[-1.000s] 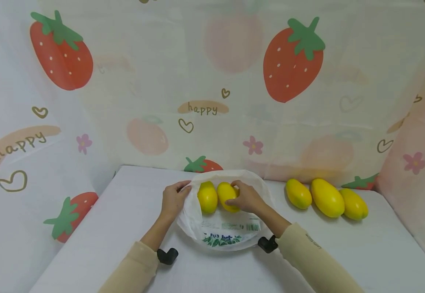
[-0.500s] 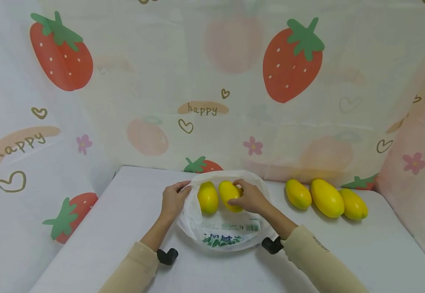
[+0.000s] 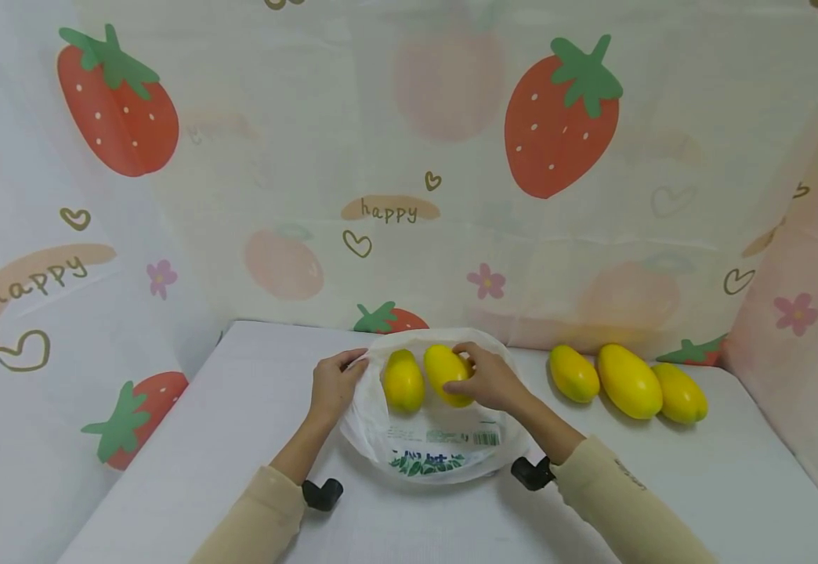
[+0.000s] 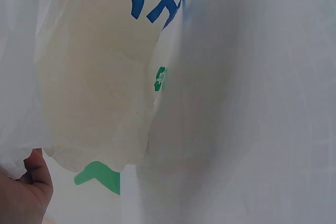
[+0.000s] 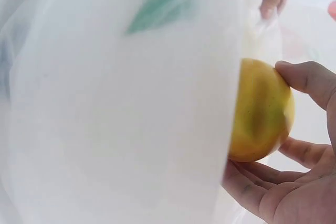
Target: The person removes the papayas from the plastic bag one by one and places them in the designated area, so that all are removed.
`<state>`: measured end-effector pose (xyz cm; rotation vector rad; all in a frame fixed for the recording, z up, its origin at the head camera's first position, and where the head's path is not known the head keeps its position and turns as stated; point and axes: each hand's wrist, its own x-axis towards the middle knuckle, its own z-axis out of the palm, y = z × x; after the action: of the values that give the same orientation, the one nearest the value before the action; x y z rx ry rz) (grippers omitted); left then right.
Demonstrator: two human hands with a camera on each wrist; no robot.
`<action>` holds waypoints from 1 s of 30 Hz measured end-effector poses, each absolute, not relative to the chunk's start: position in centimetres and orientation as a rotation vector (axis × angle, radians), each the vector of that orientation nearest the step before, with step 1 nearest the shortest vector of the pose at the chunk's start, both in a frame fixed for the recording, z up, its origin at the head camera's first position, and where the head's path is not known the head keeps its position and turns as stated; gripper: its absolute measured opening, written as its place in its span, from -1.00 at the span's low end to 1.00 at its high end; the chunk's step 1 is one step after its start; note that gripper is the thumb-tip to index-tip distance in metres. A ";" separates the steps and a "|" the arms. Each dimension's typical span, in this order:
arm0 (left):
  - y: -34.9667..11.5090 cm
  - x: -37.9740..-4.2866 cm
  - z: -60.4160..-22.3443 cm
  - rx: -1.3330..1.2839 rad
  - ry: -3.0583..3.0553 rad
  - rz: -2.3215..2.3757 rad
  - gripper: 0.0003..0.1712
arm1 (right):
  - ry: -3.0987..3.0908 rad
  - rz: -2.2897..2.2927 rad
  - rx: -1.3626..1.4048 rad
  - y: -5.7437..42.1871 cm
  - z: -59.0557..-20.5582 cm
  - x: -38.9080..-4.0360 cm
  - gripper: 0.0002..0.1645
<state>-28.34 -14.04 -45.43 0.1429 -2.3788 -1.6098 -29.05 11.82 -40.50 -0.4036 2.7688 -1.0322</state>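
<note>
A white plastic bag (image 3: 444, 474) with blue and green print stands with its mouth wide on the table. My left hand (image 3: 334, 388) pinches its rim at the left; in the left wrist view only part of that hand (image 4: 26, 192) shows beside the bag's side. With thumb and fingers, my right hand (image 3: 490, 378) holds a yellow mango (image 3: 444, 374) at the bag's mouth. In the right wrist view the bag's wall covers part of this mango (image 5: 262, 111). Another mango (image 3: 403, 382) lies inside the bag, just left of the held one.
On the table's right side, near the back, a smaller mango (image 3: 574, 374), a large mango (image 3: 629, 381) and a third mango (image 3: 682, 393) lie side by side. A strawberry-printed cloth (image 3: 395, 133) hangs behind the white table (image 3: 240, 423).
My right hand has shifted slightly right with the mango in its grip. The mango in the bag has moved a touch to the right. My left hand stays on the rim.
</note>
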 end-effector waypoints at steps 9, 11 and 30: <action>-13.9 -28.4 -45.5 0.145 -2.383 -1.609 -0.69 | 2.748 -1.051 -0.369 12.7 -40.0 -28.8 -0.18; -13.9 -28.4 -45.5 0.151 -2.386 -1.613 -0.70 | 2.752 -1.052 -0.372 12.9 -39.9 -28.8 -0.18; -13.9 -28.4 -45.5 0.150 -2.385 -1.614 -0.69 | 2.757 -1.067 -0.381 14.8 -38.6 -28.2 -0.12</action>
<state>-28.43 -13.90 -45.50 0.1505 -2.3855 -1.6138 -28.23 14.85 -38.60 -0.3807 2.7566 -1.0672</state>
